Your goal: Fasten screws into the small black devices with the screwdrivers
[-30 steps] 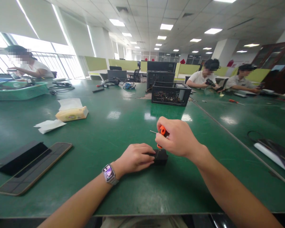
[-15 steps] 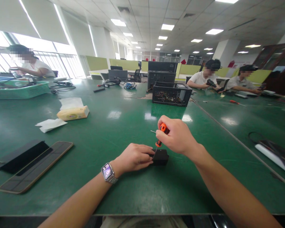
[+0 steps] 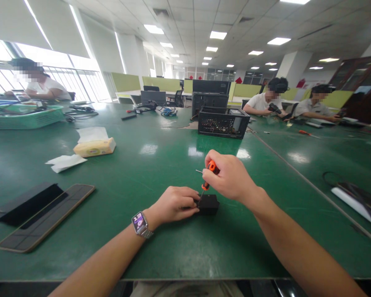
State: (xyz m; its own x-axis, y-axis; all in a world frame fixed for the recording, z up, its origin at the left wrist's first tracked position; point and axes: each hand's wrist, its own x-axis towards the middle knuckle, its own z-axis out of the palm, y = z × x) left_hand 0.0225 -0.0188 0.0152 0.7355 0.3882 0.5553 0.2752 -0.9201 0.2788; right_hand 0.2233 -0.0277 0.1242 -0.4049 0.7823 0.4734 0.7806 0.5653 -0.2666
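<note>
A small black box-shaped part (image 3: 209, 204) lies on the green table in front of me. My left hand (image 3: 177, 203), with a watch (image 3: 139, 223) on its wrist, grips the left end of this part and hides it. My right hand (image 3: 227, 175) is closed around the orange and black handle of a screwdriver (image 3: 212, 166). The shaft points down, and its tip meets the part close to my left fingertips. A thin metal rod sticks out to the left beside the handle; I cannot tell what it belongs to.
Left of me lie a dark flat panel with a brown edge (image 3: 51, 216), a folded black cover (image 3: 27, 202) and a tissue pack (image 3: 94, 147). Ahead stands an open black computer case (image 3: 223, 123). A green basket (image 3: 27, 119) sits far left. Co-workers sit across the table.
Both hands and the screwdriver stay almost in the same place. At the far left, a co-worker's arm has lowered slightly.
</note>
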